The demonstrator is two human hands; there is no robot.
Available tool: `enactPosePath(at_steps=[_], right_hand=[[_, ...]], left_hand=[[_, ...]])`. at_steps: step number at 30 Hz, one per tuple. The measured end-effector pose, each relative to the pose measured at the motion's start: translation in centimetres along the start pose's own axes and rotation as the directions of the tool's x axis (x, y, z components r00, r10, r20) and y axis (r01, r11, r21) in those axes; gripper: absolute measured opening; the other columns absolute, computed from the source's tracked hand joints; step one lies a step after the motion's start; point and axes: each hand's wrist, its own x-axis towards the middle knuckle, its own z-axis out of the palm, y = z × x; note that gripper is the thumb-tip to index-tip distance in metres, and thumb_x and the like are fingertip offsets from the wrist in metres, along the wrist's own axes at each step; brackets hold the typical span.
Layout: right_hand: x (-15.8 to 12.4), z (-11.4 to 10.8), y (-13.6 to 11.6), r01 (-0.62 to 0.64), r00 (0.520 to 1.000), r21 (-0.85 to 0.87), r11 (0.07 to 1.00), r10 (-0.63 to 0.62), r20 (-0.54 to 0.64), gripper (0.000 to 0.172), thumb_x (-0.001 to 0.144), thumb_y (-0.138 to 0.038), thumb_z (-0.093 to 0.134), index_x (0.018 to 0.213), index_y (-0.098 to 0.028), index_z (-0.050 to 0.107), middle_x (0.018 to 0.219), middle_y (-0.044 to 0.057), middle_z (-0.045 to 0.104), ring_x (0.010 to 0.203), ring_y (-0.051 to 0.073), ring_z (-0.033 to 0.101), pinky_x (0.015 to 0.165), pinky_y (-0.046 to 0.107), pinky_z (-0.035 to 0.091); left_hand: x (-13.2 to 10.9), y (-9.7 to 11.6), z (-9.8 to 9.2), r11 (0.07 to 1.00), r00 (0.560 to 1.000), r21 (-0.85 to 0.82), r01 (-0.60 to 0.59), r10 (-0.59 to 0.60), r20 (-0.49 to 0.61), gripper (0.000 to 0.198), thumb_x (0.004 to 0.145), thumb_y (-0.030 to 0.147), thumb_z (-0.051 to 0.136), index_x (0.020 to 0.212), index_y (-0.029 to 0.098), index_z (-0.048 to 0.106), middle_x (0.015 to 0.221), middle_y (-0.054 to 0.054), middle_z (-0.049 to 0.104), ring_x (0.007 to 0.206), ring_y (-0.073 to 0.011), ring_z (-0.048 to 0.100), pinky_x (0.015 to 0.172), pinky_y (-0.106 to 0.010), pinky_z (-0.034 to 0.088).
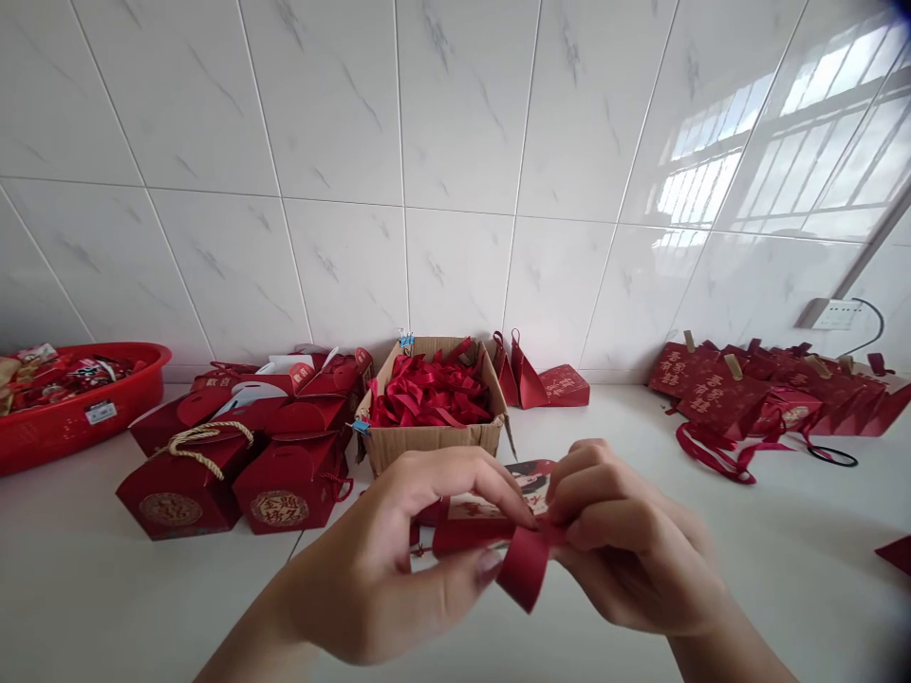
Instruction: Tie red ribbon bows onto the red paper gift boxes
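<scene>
a: where is the red ribbon (525, 569)?
b: between the two hands, low over the surface (747, 588), running side to side in front of a small red box (478, 507).
a: who has it?
b: both. the left hand (399, 560) and right hand (626, 555) each pinch it closed, equally near.

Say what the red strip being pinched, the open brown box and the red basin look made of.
Strip: probably satin-like fabric ribbon; bends softly, slight sheen. Brown box: plain cardboard, matte, flaps held by clips. Basin: likely plastic; glossy moulded rim, sticker label.
</scene>
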Motion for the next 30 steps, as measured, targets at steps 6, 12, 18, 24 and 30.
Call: enactPosePath(at_steps=[6, 12, 18, 24, 30], right_hand=[[0.2, -0.4, -0.1, 0.022, 0.999, -0.017, 1.000, -0.023, -0.026, 0.021, 0.078, 0.003, 0.056, 0.089, -0.015, 0.051, 0.073, 0.005, 0.057, 0.067, 0.015, 0.056, 0.059, 0.034, 0.048], [0.0, -0.3, 0.4, 0.050, 0.998, -0.054, 0.997, -0.052, -0.040, 0.021, 0.077, 0.005, 0.054, 0.086, -0.014, 0.051, 0.074, 0.006, 0.058, 0.069, 0.016, 0.057, 0.059, 0.034, 0.047], [0.0, -0.3, 0.5, 0.014, 0.999, -0.078, 0.997, -0.018, -0.043, 0.021, 0.077, 0.004, 0.052, 0.083, -0.016, 0.049, 0.074, 0.004, 0.059, 0.067, 0.014, 0.057, 0.060, 0.033, 0.048], [0.0, -0.6, 0.2, 0.007, 1.000, -0.081, 0.997, -0.009, -0.025, 0.020, 0.079, 0.002, 0.050, 0.083, -0.018, 0.050, 0.075, 0.003, 0.061, 0.067, 0.014, 0.059, 0.062, 0.034, 0.050], [0.1, -0.5, 0.0, 0.025, 0.999, -0.077, 0.997, -0.028, -0.038, 0.021, 0.078, 0.004, 0.050, 0.082, -0.017, 0.049, 0.073, 0.004, 0.060, 0.066, 0.014, 0.058, 0.062, 0.034, 0.049]], left_hand=[[-0.1, -0.5, 0.6, 0.998, 0.998, -0.035, -0.047, 0.045, -0.054, 0.017, 0.082, 0.009, 0.060, 0.095, 0.020, 0.064, 0.097, -0.003, 0.066, 0.086, -0.0139, 0.064, 0.073, -0.022, 0.055], [0.3, -0.8, 1.2, 0.987, 0.975, 0.063, -0.148, 0.156, -0.160, 0.017, 0.085, 0.007, 0.058, 0.090, 0.021, 0.066, 0.094, 0.000, 0.068, 0.091, -0.0126, 0.064, 0.083, -0.023, 0.053], [0.3, -1.1, 1.4, 0.938, 0.921, 0.230, -0.260, 0.312, -0.234, 0.023, 0.081, 0.003, 0.058, 0.091, 0.022, 0.067, 0.108, -0.002, 0.067, 0.107, -0.0178, 0.060, 0.094, -0.030, 0.049], [0.6, -1.2, 1.2, 0.816, 0.852, 0.460, -0.350, 0.481, -0.205, 0.021, 0.082, 0.007, 0.060, 0.090, 0.025, 0.067, 0.098, -0.001, 0.073, 0.109, -0.0221, 0.061, 0.104, -0.040, 0.036], [0.3, -1.2, 1.1, 0.816, 0.869, 0.465, -0.343, 0.464, -0.174, 0.022, 0.082, 0.007, 0.060, 0.092, 0.026, 0.066, 0.101, 0.001, 0.073, 0.115, -0.0214, 0.058, 0.107, -0.040, 0.032]])
